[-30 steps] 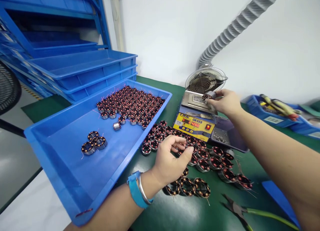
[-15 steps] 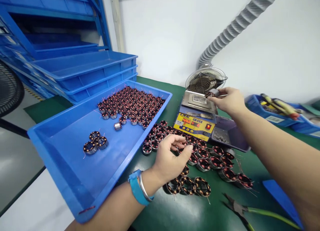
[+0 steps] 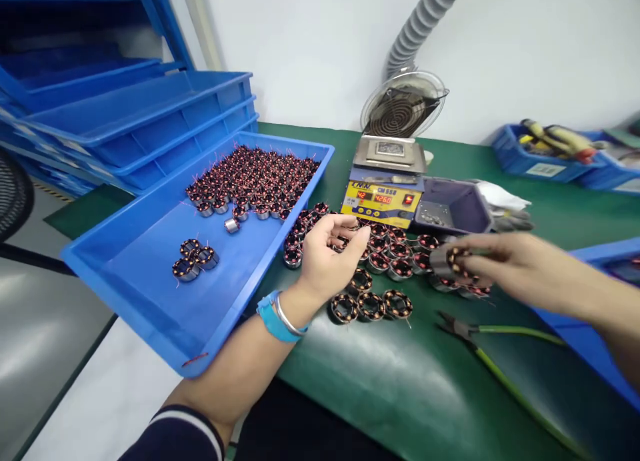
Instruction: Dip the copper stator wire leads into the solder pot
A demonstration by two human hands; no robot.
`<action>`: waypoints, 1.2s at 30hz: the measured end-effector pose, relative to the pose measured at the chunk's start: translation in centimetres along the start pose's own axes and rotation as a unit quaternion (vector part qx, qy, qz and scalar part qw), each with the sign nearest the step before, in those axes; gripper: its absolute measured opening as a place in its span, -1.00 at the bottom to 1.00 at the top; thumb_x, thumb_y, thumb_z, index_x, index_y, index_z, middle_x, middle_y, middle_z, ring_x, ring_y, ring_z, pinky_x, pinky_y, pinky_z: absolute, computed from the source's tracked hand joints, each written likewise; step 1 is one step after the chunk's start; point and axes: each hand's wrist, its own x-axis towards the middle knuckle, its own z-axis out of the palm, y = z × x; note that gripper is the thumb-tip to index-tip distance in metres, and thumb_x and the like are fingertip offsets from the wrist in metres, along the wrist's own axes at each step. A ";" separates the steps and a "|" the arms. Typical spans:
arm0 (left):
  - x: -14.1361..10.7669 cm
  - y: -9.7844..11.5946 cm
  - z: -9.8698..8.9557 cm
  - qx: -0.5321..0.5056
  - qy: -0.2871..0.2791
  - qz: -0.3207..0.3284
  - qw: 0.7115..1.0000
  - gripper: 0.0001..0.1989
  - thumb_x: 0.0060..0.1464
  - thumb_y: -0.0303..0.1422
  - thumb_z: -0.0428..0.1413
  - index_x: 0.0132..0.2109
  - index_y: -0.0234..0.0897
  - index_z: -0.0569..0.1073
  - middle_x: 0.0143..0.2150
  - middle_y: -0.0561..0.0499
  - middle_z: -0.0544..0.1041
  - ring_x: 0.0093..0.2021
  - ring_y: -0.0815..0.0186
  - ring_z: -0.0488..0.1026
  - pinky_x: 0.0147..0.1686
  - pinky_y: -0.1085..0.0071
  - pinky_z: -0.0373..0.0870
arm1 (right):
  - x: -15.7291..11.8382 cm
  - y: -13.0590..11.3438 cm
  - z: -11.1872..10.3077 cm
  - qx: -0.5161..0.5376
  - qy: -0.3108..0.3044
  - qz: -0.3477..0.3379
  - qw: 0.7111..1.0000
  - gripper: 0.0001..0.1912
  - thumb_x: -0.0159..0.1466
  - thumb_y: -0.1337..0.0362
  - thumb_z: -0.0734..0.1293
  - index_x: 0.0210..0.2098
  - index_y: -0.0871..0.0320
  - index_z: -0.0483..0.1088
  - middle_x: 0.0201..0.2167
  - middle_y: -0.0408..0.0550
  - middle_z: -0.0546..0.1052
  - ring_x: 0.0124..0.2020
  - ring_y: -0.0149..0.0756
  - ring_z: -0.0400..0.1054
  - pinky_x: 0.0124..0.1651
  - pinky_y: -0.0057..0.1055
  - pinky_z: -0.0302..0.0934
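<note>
My right hand (image 3: 520,268) pinches a wound motor stator (image 3: 443,260), a metal ring with copper coils, tilted on its side. It hangs over the right end of several rows of red-wired stators (image 3: 400,249) on the bench. My left hand (image 3: 327,258) hovers at the left of these rows, fingers curled but apart from the thumb, with nothing seen between them. Just in front lie several stators with bare copper coils (image 3: 371,306). Behind the rows stands a solder pot (image 3: 377,201) with a lit red display and a shiny square bath (image 3: 391,149).
A blue tray (image 3: 135,301) at left holds many stators, with stacked blue trays (image 3: 200,118) behind. Green-handled cutters (image 3: 463,328) lie at front right. A purple bin (image 3: 460,208) adjoins the pot. Blue bins of tools (image 3: 545,171) stand at back right; another blue tray (image 3: 600,254) is at right.
My right hand has brought the stator from above the solder bath forward and down to the right end of the rows. My left hand keeps much the same pose; the view has shifted.
</note>
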 end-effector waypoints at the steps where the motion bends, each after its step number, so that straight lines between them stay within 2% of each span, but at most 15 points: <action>1: 0.0 0.2 -0.1 0.001 0.002 0.019 1.000 -0.85 0.11 -0.35 0.27 -0.19 -0.27 0.50 -0.23 -0.04 0.61 -0.27 0.37 0.55 -0.28 0.48 0.44 | -1.3 0.6 0.9 -0.044 -0.032 -0.029 0.998 -0.78 0.12 0.17 0.28 -0.41 0.06 0.56 -0.41 -0.03 0.63 -0.41 -0.11 0.54 -0.33 -0.25 0.49; 3: -0.3 0.8 -0.2 0.007 0.012 0.066 0.998 -0.86 0.15 -0.33 0.24 -0.16 -0.26 0.50 -0.21 -0.04 0.60 -0.25 0.36 0.55 -0.23 0.46 0.46 | -3.2 1.3 2.9 -0.100 -0.077 -0.059 0.990 -0.73 0.15 0.16 0.24 -0.39 0.03 0.58 -0.38 0.00 0.63 -0.36 -0.03 0.56 -0.27 -0.17 0.49; 6: -1.9 2.4 -1.0 0.015 0.022 0.140 0.990 -0.87 0.21 -0.32 0.20 -0.12 -0.25 0.51 -0.18 -0.04 0.58 -0.22 0.35 0.55 -0.19 0.42 0.48 | -4.1 1.4 5.6 -0.125 -0.073 -0.075 0.987 -0.73 0.18 0.17 0.21 -0.38 0.01 0.55 -0.38 0.02 0.63 -0.38 0.00 0.56 -0.24 -0.12 0.47; 8: -3.8 4.0 -2.3 0.035 0.012 0.189 0.981 -0.86 0.24 -0.33 0.19 -0.08 -0.23 0.52 -0.17 -0.04 0.57 -0.22 0.34 0.54 -0.20 0.39 0.50 | -4.0 1.3 6.5 -0.106 -0.075 -0.080 0.988 -0.72 0.21 0.16 0.19 -0.33 0.01 0.55 -0.39 -0.02 0.64 -0.41 -0.03 0.56 -0.26 -0.14 0.46; 10: -5.6 6.1 -4.5 0.092 -0.003 0.247 0.965 -0.82 0.24 -0.33 0.18 -0.02 -0.19 0.54 -0.17 -0.03 0.58 -0.22 0.31 0.53 -0.21 0.36 0.51 | -3.9 1.0 6.4 -0.084 -0.071 -0.081 0.991 -0.70 0.22 0.11 0.19 -0.27 0.00 0.54 -0.42 -0.05 0.64 -0.44 -0.05 0.56 -0.30 -0.17 0.46; 13: -6.4 9.2 -9.2 0.260 0.004 0.321 0.911 -0.74 0.15 -0.38 0.25 0.00 -0.16 0.55 -0.16 -0.02 0.61 -0.22 0.25 0.55 -0.18 0.29 0.53 | -3.8 0.1 4.5 -0.047 -0.034 -0.072 0.996 -0.65 0.16 -0.03 0.23 -0.26 -0.03 0.53 -0.40 -0.05 0.64 -0.44 -0.03 0.55 -0.34 -0.16 0.45; 14: -5.8 10.0 -10.9 0.342 0.005 0.301 0.890 -0.76 0.13 -0.39 0.25 -0.02 -0.16 0.56 -0.17 0.00 0.62 -0.25 0.26 0.54 -0.20 0.30 0.51 | -3.8 -0.4 3.6 -0.033 -0.014 -0.071 0.997 -0.62 0.13 -0.09 0.25 -0.26 -0.04 0.53 -0.38 -0.05 0.65 -0.43 -0.04 0.55 -0.35 -0.16 0.44; 16: -3.2 10.7 -14.3 0.501 -0.011 0.189 0.845 -0.78 0.14 -0.31 0.23 -0.05 -0.18 0.57 -0.18 -0.01 0.63 -0.31 0.25 0.53 -0.24 0.32 0.50 | -3.8 -1.6 2.0 -0.005 0.031 -0.078 0.996 -0.57 0.07 -0.18 0.28 -0.26 -0.08 0.54 -0.37 -0.08 0.65 -0.47 -0.09 0.52 -0.41 -0.18 0.40; 19: 2.1 9.4 -18.1 0.669 -0.063 0.003 0.741 -0.60 0.06 -0.21 0.24 0.01 -0.29 0.52 -0.03 -0.15 0.62 -0.09 0.05 0.56 -0.04 0.23 0.47 | -3.9 -3.1 0.6 0.032 0.088 -0.094 0.991 -0.55 0.05 -0.23 0.29 -0.28 -0.09 0.54 -0.41 -0.10 0.64 -0.53 -0.19 0.46 -0.45 -0.24 0.34; 21: 5.0 7.6 -19.7 0.720 -0.127 -0.122 0.671 -0.48 -0.08 -0.17 0.31 0.02 -0.33 0.50 0.04 -0.24 0.60 0.06 -0.07 0.52 0.03 0.22 0.43 | -4.0 -3.5 0.5 0.045 0.101 -0.102 0.989 -0.54 0.06 -0.24 0.29 -0.30 -0.08 0.54 -0.44 -0.10 0.62 -0.53 -0.22 0.45 -0.44 -0.24 0.34; 23: 6.5 6.1 -20.6 0.722 -0.176 -0.195 0.641 -0.56 -0.07 -0.11 0.29 -0.12 -0.34 0.54 -0.08 -0.25 0.64 -0.02 -0.08 0.56 -0.04 0.23 0.44 | -4.2 -3.0 0.7 0.049 0.106 -0.109 0.987 -0.52 0.06 -0.28 0.29 -0.30 -0.09 0.54 -0.48 -0.10 0.60 -0.56 -0.24 0.43 -0.46 -0.25 0.32; 26: 6.5 5.2 -21.4 0.708 -0.209 -0.215 0.640 -0.64 -0.05 -0.06 0.28 -0.29 -0.28 0.54 -0.22 -0.18 0.66 -0.18 0.01 0.59 -0.14 0.27 0.46 | -4.4 -1.2 1.0 0.043 0.151 -0.121 0.980 -0.43 0.06 -0.40 0.28 -0.28 -0.12 0.55 -0.52 -0.11 0.56 -0.59 -0.28 0.38 -0.49 -0.27 0.29; 30: 5.1 5.8 -22.2 0.684 -0.221 -0.198 0.667 -0.51 -0.28 -0.07 0.41 -0.22 -0.24 0.53 -0.22 -0.09 0.66 -0.18 0.05 0.58 -0.19 0.30 0.46 | -4.1 0.7 1.0 0.029 0.191 -0.128 0.973 -0.33 0.08 -0.47 0.26 -0.19 -0.11 0.58 -0.45 -0.07 0.58 -0.54 -0.26 0.41 -0.47 -0.25 0.32; 33: 4.2 6.0 -22.7 0.667 -0.221 -0.184 0.687 -0.56 -0.33 -0.16 0.42 -0.27 -0.23 0.52 -0.27 -0.05 0.64 -0.22 0.08 0.57 -0.20 0.31 0.47 | -3.9 0.5 1.0 0.029 0.196 -0.155 0.968 -0.37 0.13 -0.44 0.26 -0.18 -0.11 0.58 -0.45 -0.09 0.58 -0.53 -0.29 0.42 -0.46 -0.29 0.32; 36: 3.9 5.8 -22.9 0.665 -0.216 -0.181 0.692 -0.64 -0.32 -0.17 0.40 -0.38 -0.22 0.48 -0.33 -0.04 0.62 -0.26 0.07 0.56 -0.18 0.26 0.48 | -3.9 -0.5 0.7 0.041 0.197 -0.182 0.962 -0.39 0.16 -0.41 0.26 -0.23 -0.08 0.59 -0.53 -0.11 0.54 -0.59 -0.38 0.35 -0.51 -0.38 0.26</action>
